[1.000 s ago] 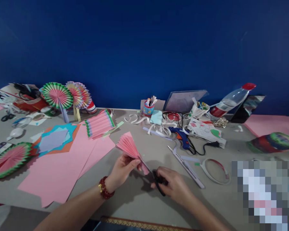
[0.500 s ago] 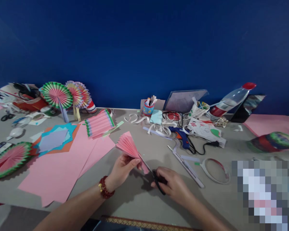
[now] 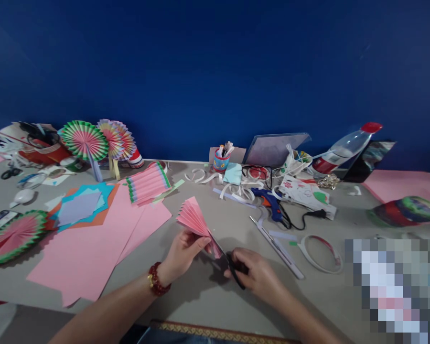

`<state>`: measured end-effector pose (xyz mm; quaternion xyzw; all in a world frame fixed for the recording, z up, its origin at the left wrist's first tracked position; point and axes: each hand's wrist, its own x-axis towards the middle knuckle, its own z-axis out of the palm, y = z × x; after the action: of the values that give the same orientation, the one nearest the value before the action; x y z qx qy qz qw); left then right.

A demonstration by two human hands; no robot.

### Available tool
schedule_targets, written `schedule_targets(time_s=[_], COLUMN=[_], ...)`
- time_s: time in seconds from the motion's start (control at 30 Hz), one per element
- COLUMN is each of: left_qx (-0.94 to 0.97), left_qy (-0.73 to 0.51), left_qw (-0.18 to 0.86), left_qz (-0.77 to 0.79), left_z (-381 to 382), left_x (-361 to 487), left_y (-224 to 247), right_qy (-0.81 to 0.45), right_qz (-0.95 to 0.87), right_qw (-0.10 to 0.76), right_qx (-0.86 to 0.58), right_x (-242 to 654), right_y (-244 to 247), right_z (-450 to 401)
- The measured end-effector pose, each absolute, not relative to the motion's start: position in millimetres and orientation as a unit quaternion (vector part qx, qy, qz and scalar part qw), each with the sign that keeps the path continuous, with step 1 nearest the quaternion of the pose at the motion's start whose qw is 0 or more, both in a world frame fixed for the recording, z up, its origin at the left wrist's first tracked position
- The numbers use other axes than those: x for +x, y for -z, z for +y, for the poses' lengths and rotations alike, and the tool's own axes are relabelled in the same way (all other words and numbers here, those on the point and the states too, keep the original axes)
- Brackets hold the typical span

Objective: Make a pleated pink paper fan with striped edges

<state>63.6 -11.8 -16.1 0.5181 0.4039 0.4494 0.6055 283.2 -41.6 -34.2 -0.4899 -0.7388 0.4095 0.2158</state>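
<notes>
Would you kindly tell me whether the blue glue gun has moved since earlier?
No; the blue glue gun stays put relative to the red-capped bottle.

Spread over the grey table (image 3: 200, 306): pink sheets (image 3: 89, 258) left of the blue glue gun (image 3: 272, 205), white loop (image 3: 338, 262) nearer right, small cup (image 3: 220, 164) behind left.

Near centre, pleated pink paper (image 3: 193, 217) in the left hand (image 3: 182, 253); right of it, black-handled metal scissors (image 3: 233, 265) in the right hand (image 3: 256, 273). Left, flat pink paper sheets (image 3: 82, 255); far left, a round green-edged pleated paper fan (image 3: 85, 140). Right, a blue plastic glue gun (image 3: 272, 205); behind, farther right, a clear plastic bottle (image 3: 346, 148).
</notes>
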Motion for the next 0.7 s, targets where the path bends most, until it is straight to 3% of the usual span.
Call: schedule_targets(time_s=[0.7], left_qx=[0.493], left_qy=[-0.463], left_qw=[0.617], left_qz=[0.403], left_z=[-10.7], left_x=[66.1], left_y=[17.4], right_qy=[-0.393], right_qz=[-0.748], right_qw=[0.233], right_qx=[-0.482], right_x=[282.6], right_y=[37.3], right_z=[-44.0])
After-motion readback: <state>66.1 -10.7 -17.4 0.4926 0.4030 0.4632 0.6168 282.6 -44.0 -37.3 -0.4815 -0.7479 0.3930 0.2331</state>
